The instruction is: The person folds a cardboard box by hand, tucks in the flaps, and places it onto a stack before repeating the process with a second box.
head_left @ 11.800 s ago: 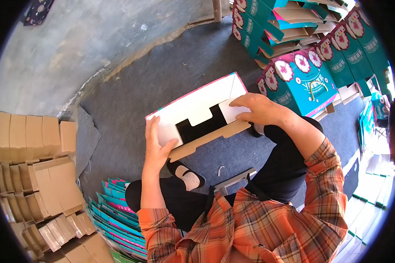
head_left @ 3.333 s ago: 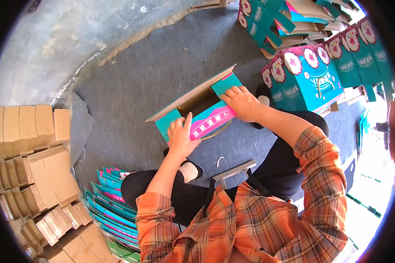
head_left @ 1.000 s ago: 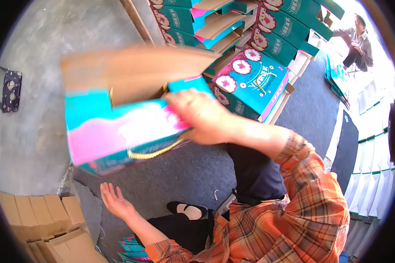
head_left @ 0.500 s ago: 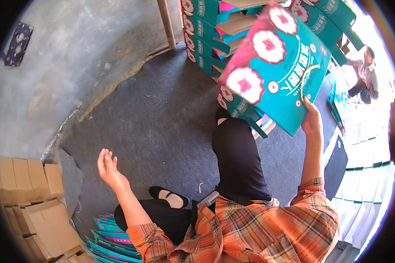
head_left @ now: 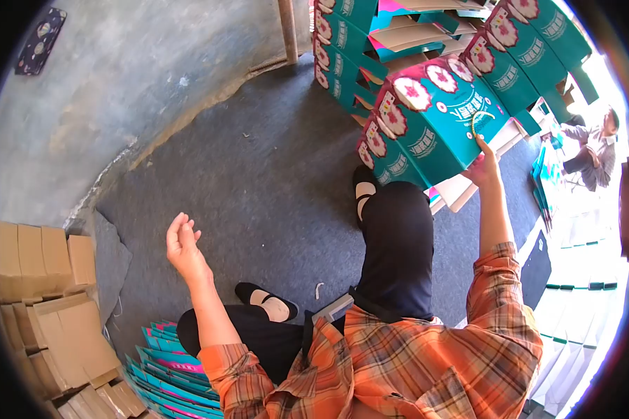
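Observation:
A teal and pink printed box (head_left: 444, 115) with a yellow cord handle (head_left: 476, 124) rests at the near end of a row of similar boxes (head_left: 511, 68). My right hand (head_left: 483, 167) is at the box's near right edge, its fingers closed at the lower end of the handle. Well away from the boxes, my left hand (head_left: 186, 246) hangs over the dark floor with loosely curled fingers and nothing in it.
Flat teal sheets (head_left: 171, 373) are stacked at the lower left, beside brown cartons (head_left: 73, 339). Another person (head_left: 594, 150) sits at the far right near more teal pieces (head_left: 546, 174). A pole (head_left: 287, 31) stands by the wall. White cartons (head_left: 573, 314) line the right.
The box in my right hand has gone down from a raised, tilted position onto the row. My left hand has moved slightly up and right. The view has shifted a little.

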Tool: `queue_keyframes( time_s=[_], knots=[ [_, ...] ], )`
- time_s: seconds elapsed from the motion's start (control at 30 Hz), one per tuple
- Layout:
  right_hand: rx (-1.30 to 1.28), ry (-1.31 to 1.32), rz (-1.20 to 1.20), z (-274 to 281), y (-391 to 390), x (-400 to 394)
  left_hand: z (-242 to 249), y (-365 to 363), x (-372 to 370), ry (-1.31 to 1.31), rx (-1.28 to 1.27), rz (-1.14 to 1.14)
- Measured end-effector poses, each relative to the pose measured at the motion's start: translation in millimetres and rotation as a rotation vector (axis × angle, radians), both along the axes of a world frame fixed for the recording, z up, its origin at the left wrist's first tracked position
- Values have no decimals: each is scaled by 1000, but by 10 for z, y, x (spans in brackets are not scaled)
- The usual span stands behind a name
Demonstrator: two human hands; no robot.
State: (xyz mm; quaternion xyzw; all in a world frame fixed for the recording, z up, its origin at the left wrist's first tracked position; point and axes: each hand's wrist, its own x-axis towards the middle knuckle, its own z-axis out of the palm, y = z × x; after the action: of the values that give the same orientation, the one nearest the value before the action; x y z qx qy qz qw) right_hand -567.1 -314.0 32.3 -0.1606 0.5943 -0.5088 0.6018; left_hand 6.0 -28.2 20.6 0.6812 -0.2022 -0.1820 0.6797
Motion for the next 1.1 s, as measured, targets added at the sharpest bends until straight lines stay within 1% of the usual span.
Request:
queue_keyframes(
  time_s=[0.03, 0.1, 0.13, 0.17, 0.2, 0.23, 0.27, 0.3, 0.37, 0.4, 0.43, 0.47, 0.5, 0.53, 0.57, 0.6, 0.63, 0.67, 0.7, 0.73, 0.77, 0.8, 0.83, 0.87, 0.9, 0.93, 0.97, 1.0, 1.03, 1.07, 1.1],
  knots=[
    [-5, -22, 32, -28, -34, -50, -30, -1, 15, -16, -2, -14],
    [-27, 53, 108, -20, -27, -110, -65, -13, 11, -18, -1, -24],
    [-42, 221, 135, 72, 44, -60, -37, -25, -9, -30, 21, -25],
    [5, 401, 97, 169, 86, 24, -27, -27, -13, -52, 26, -43],
    [-19, 668, 53, 124, 41, -25, 15, -9, -29, -70, 28, -62],
    [-163, 937, 65, -90, -106, -279, 30, 18, 3, -102, 27, -79],
    [-332, 1373, -19, -571, -539, -839, 8, 52, 44, -104, 12, -86],
    [-597, 1666, -126, -324, -458, -623, 8, 87, 71, -154, -24, -61],
    [-999, 1631, 25, -57, -553, -410, 150, 210, 123, -174, 25, -87],
    [-1026, 1479, 82, 69, -528, -113, 247, 283, 158, -177, 23, -93],
    [-1042, 1330, 137, 254, -360, 305, 335, 388, 206, -177, 22, -104],
    [-876, 1274, 277, 470, -211, 638, 416, 532, 270, -178, 44, -69],
    [-959, 1107, 364, 491, -209, 880, 491, 678, 339, -237, 49, -60],
    [-979, 1127, 495, 509, -212, 1098, 551, 844, 413, -300, 50, -52],
    [-999, 1145, 624, 497, -204, 1302, 594, 1045, 484, -301, 43, -8],
    [-969, 1195, 746, 453, -182, 1494, 598, 1268, 556, -293, 70, 80],
    [-917, 1143, 862, 393, -112, 1693, 565, 1508, 634, -287, 93, 166],
    [-884, 1107, 913, 259, -87, 1819, 460, 1792, 718, -306, 135, 278],
    [-850, 1072, 966, 102, -63, 1921, 298, 2133, 828, -401, 213, 362],
    [-819, 1154, 1041, -45, -54, 1972, 188, 2486, 851, -476, 360, 469],
    [-828, 1137, 1069, -94, -54, 1977, 143, 2790, 796, -526, 529, 590],
    [-791, 1194, 1204, -109, -44, 1966, -110, 3312, 859, -724, 685, 642],
    [-753, 1251, 1336, -157, -57, 1949, -138, 3613, 758, -824, 733, 729],
    [-763, 1237, 1359, -270, -172, 1856, -226, 4003, 696, -887, 850, 808],
    [-762, 1161, 1319, -409, -354, 1724, -309, 4390, 618, -892, 952, 884],
    [-757, 1085, 1278, -491, -429, 1690, -367, 4676, 487, -858, 1065, 1035],
    [-760, 1075, 1297, -444, -377, 1745, -505, 5134, 416, -763, 1190, 1090],
    [-621, 1110, 1294, -325, -322, 1772, -637, 5484, 309, -565, 1334, 1257],
    [-484, 1142, 1285, -277, -268, 1803, -804, 5901, 208, -408, 1470, 1301],
    [-519, 1145, 1303, -415, -413, 1722, -711, 5924, 72, -152, 1483, 1368],
    [-522, 1145, 1312, -413, -397, 1764, -630, 5943, -65, 108, 1482, 1421]
  ],
)
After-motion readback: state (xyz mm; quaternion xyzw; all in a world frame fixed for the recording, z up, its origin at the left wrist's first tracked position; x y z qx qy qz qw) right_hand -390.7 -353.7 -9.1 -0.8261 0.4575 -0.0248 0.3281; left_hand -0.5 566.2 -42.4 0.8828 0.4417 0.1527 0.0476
